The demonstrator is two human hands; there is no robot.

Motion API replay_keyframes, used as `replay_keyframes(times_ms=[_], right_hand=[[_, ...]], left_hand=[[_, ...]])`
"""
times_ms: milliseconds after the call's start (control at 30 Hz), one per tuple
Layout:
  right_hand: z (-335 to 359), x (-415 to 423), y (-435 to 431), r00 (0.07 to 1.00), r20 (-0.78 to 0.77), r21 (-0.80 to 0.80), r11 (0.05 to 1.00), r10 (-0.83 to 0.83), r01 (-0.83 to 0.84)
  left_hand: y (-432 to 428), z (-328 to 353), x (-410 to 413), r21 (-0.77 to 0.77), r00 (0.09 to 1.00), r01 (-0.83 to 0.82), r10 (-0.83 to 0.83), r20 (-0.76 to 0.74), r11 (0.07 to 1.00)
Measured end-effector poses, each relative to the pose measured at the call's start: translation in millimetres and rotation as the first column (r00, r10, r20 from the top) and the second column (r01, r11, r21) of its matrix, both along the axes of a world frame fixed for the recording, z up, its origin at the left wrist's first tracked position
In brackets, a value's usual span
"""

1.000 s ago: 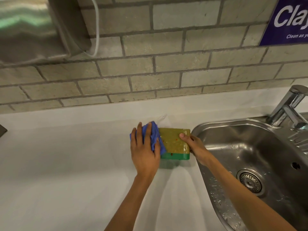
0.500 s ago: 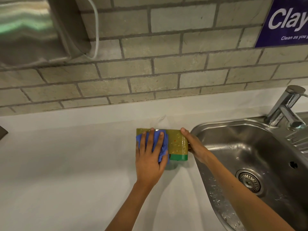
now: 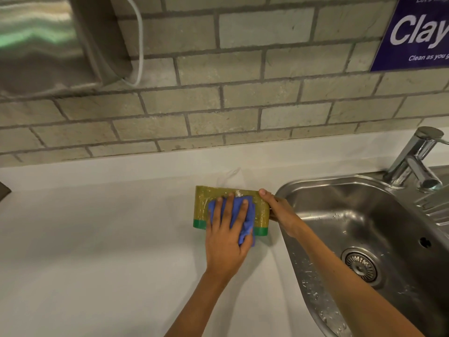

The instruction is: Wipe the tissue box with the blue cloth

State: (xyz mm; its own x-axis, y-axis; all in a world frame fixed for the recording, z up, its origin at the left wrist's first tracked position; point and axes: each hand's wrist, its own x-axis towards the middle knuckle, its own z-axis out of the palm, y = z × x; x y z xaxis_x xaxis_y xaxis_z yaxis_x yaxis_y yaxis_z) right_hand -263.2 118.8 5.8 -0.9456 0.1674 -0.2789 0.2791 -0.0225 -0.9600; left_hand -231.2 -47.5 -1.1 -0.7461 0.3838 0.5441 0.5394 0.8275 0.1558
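Observation:
The tissue box (image 3: 201, 205), olive-yellow with a green band along its near edge, lies flat on the white counter just left of the sink. My left hand (image 3: 226, 239) presses the blue cloth (image 3: 245, 222) onto the middle of the box top, fingers spread over the cloth. At the box's right end, my right hand (image 3: 279, 210) grips it, thumb on the top far corner. The cloth and my left hand hide the box's middle.
A steel sink (image 3: 364, 215) with a drain (image 3: 359, 263) and a chrome tap (image 3: 415, 159) lies to the right. Behind runs a brick wall (image 3: 243, 105) with a steel dispenser (image 3: 48, 42), a white cable and a purple sign (image 3: 418, 32). White counter (image 3: 97, 239) spreads left.
My left hand has slid the cloth rightward, from the box's left end to its middle. My right hand has kept its grip on the right end.

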Motion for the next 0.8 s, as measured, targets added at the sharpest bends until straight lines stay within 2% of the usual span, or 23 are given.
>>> replay_keyframes(times_ms=[100,167,200,233,333,400,500,600,667,733,800], right_hand=[[-0.3,-1.2,-2.1,1.000,-0.009,0.003,1.000,0.004,-0.003],[2.3,-4.2,-5.4,1.000,-0.017,0.027,0.999,0.020,-0.019],[4.6,-6.5,-7.0,0.999,-0.023,0.041,0.999,0.023,-0.022],[7.0,-9.1,-7.9,0.999,-0.029,0.054,0.998,0.021,-0.020],[8.3,-13.7,-6.5,1.000,-0.024,0.078,0.997,0.019,-0.017],[6.6,-11.7,-5.7,1.000,-0.001,0.053,0.998,0.015,-0.015],[7.4,-8.2,-6.9,1.000,0.011,0.011,1.000,0.013,-0.013],[12.0,-9.4,-9.3,1.000,0.013,-0.003,1.000,-0.016,0.016],[13.2,-9.6,-11.8,0.999,0.018,0.004,1.000,-0.027,0.027],[14.0,-9.0,-12.6,0.999,0.020,0.024,0.999,-0.025,0.024],[14.6,-8.5,-12.5,1.000,0.020,0.034,0.999,-0.014,0.014]], left_hand=[[-15.4,-0.2,-4.1,0.171,0.991,-0.131,0.123,0.058,0.977],[-2.9,12.5,-6.6,0.225,0.967,-0.233,0.201,0.156,0.946],[6.3,18.1,-5.4,0.225,0.965,-0.232,0.195,0.177,0.946],[13.9,20.9,-3.5,0.197,0.974,-0.194,0.165,0.156,0.961],[16.5,4.9,1.0,0.081,0.999,-0.022,0.024,-0.028,0.996],[-1.2,-6.8,2.1,0.112,0.998,0.022,-0.016,-0.052,0.994],[-18.9,-7.8,-3.4,0.275,0.993,-0.117,0.109,0.046,0.954],[-1.6,8.0,-13.3,0.356,0.949,-0.297,0.234,0.210,0.886],[12.2,14.1,-9.8,0.313,0.959,-0.262,0.209,0.191,0.913],[11.9,4.9,-5.1,0.243,0.989,-0.137,0.120,0.082,0.960],[-2.1,-1.2,-10.3,0.247,0.997,-0.065,0.054,0.051,0.967]])
